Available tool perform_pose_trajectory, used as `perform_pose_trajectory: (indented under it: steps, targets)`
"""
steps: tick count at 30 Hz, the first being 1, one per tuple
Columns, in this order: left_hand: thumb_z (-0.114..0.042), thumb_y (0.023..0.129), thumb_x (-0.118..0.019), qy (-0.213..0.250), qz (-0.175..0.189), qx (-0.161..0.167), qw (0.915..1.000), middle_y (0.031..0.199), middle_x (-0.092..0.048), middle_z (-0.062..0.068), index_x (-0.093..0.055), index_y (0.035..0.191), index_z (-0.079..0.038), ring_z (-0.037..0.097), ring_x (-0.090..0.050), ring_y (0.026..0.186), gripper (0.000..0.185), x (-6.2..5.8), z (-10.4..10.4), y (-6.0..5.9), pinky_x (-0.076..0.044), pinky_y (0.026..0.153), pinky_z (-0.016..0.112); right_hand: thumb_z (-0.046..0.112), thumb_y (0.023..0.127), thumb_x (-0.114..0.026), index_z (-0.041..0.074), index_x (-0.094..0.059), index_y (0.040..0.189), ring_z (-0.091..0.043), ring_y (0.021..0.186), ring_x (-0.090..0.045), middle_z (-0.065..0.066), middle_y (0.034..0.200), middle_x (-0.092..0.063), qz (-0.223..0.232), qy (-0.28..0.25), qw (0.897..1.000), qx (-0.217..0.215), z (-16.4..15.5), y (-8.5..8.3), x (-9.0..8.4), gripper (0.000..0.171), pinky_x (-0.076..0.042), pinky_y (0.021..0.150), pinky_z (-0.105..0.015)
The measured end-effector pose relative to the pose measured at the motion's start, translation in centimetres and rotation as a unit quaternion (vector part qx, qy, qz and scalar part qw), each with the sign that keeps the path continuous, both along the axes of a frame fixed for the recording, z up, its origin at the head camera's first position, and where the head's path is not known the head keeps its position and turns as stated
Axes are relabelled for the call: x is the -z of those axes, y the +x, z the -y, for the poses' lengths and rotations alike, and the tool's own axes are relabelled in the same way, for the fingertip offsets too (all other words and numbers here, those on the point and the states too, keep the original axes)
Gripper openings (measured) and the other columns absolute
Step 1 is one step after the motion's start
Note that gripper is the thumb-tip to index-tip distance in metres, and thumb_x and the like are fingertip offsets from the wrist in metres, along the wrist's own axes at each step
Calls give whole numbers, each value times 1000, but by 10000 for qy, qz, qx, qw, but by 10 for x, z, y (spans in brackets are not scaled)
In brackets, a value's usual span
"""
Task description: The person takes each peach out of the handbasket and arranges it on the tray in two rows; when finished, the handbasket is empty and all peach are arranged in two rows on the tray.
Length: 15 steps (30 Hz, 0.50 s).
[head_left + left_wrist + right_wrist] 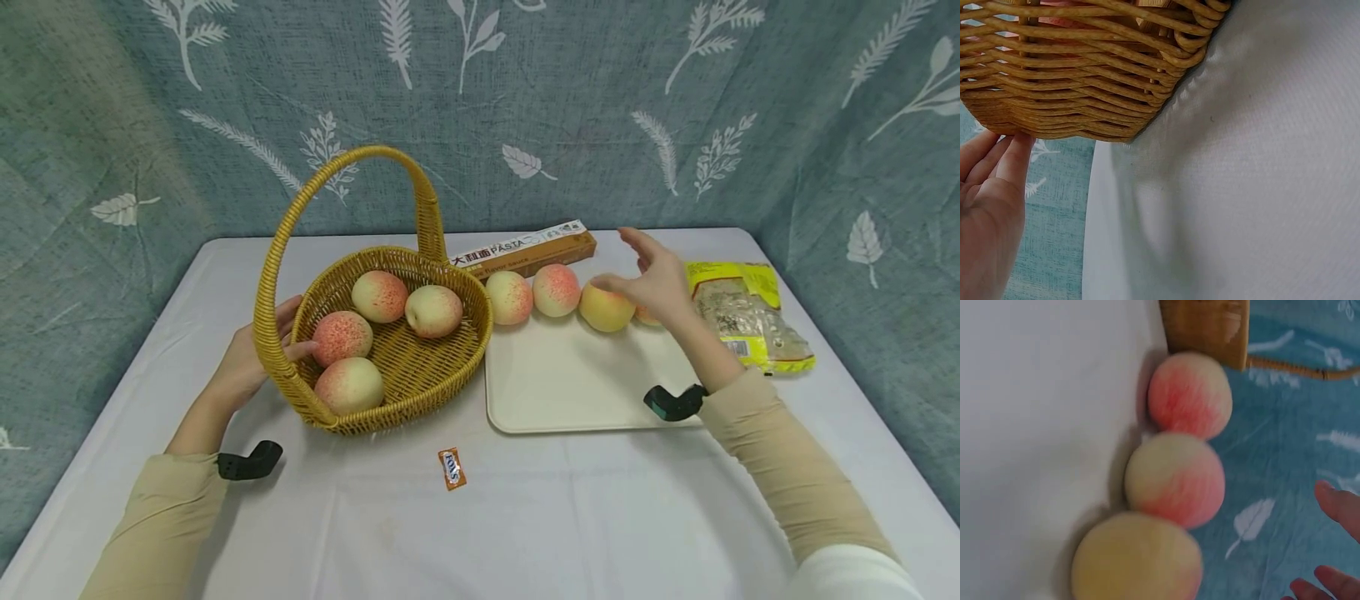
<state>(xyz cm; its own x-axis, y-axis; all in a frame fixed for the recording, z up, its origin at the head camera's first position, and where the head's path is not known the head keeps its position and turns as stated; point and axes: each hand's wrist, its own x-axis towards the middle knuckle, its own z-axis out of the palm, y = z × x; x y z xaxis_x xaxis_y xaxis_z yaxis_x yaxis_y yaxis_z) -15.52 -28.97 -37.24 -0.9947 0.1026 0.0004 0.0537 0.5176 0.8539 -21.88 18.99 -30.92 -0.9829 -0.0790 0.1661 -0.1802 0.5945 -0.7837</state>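
Left hand [251, 358] rests at the basket's [420, 379] 9 o'clock side, fingers straight, tips touching the woven wall and one reaching over the rim toward a peach; nothing gripped. Right hand [660, 279] hovers spread and relaxed above the tray's [577, 383] far edge, holding nothing, thumb close to or maybe touching the yellowish peach [604, 308]; blur makes contact unclear. Basket holds four peaches, nearest the left fingers the red-speckled one [342, 336]. On the tray's 12 o'clock edge, a row of peaches: two pink ones [510, 297] [557, 289], then the yellowish one. Pasta box [528, 248] behind the row. Snack bag [750, 321] at the tray's 3 o'clock. Candy wrapper [452, 468] at the basket's 6 o'clock.
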Motion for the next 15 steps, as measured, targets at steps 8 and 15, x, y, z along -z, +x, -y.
perform_pose_trajectory:
  steps: [8,15]
  targets:
    - [-26,82,-64,-111,15,-50,9999,140,-29,13,-17,142,-11,28,-33,123,78,0,-1,-1,-34,86,6,14,69,-76,9,-40,133,-16,124,-34,-6,134,-40,-245,-603,9961,-597,43,12,-6,74,-28,101,-28]
    - [-25,83,-63,-54,-41,-9,10000,139,-29,15,-17,142,-10,29,-33,123,77,0,0,0,-34,84,4,15,67,-77,8,-43,130,-14,122,-37,-6,132,-43,-288,-1019,9847,-1386,81,22,-8,72,-29,100,-24]
